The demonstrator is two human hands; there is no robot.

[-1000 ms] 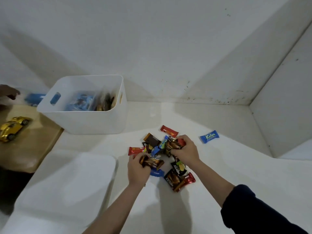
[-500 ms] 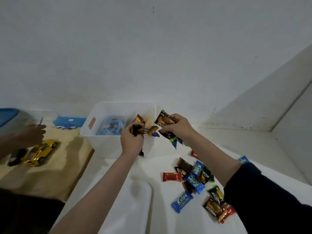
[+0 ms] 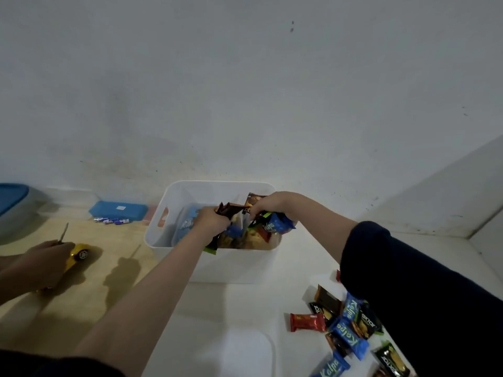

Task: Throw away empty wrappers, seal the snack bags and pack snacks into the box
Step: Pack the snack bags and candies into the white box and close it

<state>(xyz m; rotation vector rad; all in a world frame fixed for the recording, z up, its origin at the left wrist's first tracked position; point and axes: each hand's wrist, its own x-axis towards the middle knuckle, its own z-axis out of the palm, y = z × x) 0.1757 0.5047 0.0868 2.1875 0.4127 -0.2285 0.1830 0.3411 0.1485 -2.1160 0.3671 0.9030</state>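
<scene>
Over the white plastic box (image 3: 190,263), rounded at its rim, the left hand (image 3: 211,220) and right hand (image 3: 268,204) each clutch crinkly foil snacks (image 3: 231,209). More wrapped snacks (image 3: 347,331) lie loose near the box's right corner.

Single head view, looking forward-down, close over box (image 3: 217,263).

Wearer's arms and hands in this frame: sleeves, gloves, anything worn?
Both hands, left hand and right hand, are bare, no gloves. Forearms are bare too. A dark navy sleeve is pushed up on the right arm; the left sleeve shows dark only at the frame's bottom edge.
</scene>
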